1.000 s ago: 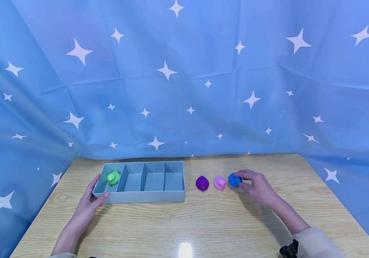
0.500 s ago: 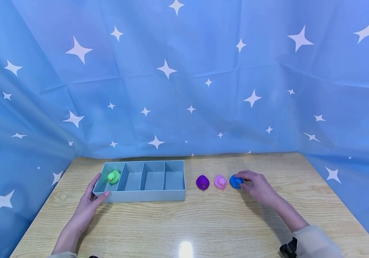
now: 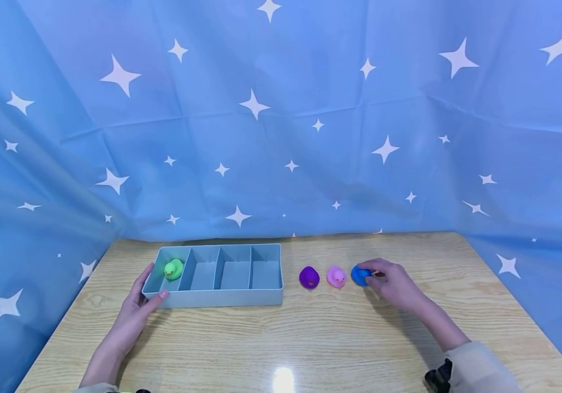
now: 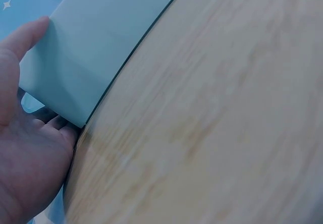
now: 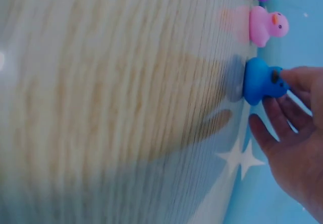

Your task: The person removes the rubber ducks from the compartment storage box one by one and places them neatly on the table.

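Note:
My right hand (image 3: 392,284) pinches a blue rubber duck (image 3: 360,275) by its head between thumb and fingers. In the right wrist view the blue duck (image 5: 258,81) stands upright on the table, its head partly covered by the thumb. To its left sit a pink rubber duck (image 3: 336,277) and a purple rubber duck (image 3: 309,278), all in one row. My left hand (image 3: 130,316) grips the left end of a grey-blue divided tray (image 3: 222,298), thumb on the front wall and fingers round the side. A green rubber duck (image 3: 173,269) lies in the tray's leftmost compartment.
The wooden table (image 3: 261,349) ends at the back against a blue cloth (image 3: 281,136) with white stars, which also hangs along both sides. Purple and pink ducks stand between the tray and my right hand.
My right hand and the blue duck have shifted very slightly to the right, widening the gap to the pink duck. The left hand stays on the tray.

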Demonstrator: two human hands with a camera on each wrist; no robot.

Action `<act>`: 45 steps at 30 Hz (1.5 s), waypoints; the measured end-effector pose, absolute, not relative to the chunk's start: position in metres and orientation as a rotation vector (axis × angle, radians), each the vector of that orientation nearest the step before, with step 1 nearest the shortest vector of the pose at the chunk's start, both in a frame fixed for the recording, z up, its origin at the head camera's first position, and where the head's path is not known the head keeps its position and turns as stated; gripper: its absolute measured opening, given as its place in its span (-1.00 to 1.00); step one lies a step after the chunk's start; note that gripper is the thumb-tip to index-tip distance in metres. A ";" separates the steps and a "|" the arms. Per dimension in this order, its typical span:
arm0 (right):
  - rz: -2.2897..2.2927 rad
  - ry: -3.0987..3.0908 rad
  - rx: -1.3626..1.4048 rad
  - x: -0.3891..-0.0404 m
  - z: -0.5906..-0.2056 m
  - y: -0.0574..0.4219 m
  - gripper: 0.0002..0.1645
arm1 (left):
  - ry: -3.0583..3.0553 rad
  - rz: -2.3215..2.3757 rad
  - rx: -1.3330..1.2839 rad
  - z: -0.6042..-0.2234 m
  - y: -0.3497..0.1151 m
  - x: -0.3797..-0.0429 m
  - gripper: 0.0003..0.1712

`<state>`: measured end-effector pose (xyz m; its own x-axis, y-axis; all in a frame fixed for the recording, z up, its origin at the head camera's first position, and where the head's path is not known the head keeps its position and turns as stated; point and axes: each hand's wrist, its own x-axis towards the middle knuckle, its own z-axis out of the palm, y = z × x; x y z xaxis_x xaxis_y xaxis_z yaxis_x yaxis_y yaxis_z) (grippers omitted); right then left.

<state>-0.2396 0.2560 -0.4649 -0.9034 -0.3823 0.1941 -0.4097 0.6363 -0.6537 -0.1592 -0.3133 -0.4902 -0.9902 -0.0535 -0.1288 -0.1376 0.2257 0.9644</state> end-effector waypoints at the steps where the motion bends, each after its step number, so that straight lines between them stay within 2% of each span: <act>1: 1.153 -2.812 0.670 -0.239 -0.465 0.256 -0.66 | 2.409 1.899 -0.191 -0.490 -0.313 -0.160 0.05; 25: 1.192 -2.820 0.602 -0.238 -0.464 0.260 -0.67 | 2.409 1.893 -0.205 -0.491 -0.312 -0.162 0.05; 35: 1.134 -2.733 0.614 -0.242 -0.448 0.257 -0.67 | 2.413 1.902 -0.192 -0.488 -0.310 -0.161 0.05; 45: 1.209 -2.702 0.649 -0.244 -0.427 0.232 -0.65 | 2.419 1.892 -0.185 -0.488 -0.312 -0.158 0.01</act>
<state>-0.2436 0.2316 -0.4275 -0.9024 -0.3367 0.2689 -0.4249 0.5912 -0.6856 -0.1578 -0.3118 -0.4883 -0.9907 -0.0543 -0.1248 -0.1342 0.2371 0.9622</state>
